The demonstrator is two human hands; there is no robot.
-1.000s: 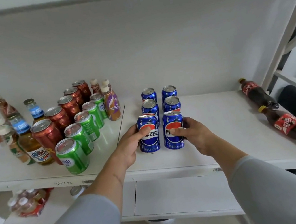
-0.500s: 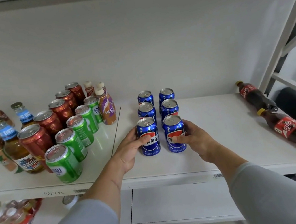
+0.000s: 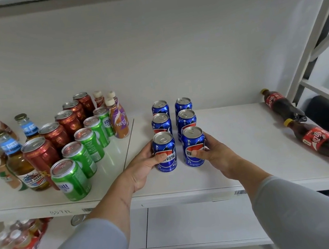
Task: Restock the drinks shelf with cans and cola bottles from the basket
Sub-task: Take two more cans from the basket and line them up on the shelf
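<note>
Drinks shelf [image 3: 235, 135], seen from the front. The left hand [image 3: 142, 168] curls around the front-left blue can [image 3: 164, 152], thumb across its label; the right hand [image 3: 212, 153] wraps the front-right blue can [image 3: 193, 146] likewise. Both cans stand upright on the shelf, just ahead of four more blue cans [image 3: 186, 119] in two files. Two cola bottles [image 3: 280, 105] lie on their sides at far right. Green cans [image 3: 78, 156] and red cans [image 3: 54, 134] stand left; the bottles behind are partly blurred, probably tea.

Blue cans [image 3: 164, 152] glossy metal; shelf [image 3: 236, 141] smooth matt white.
</note>
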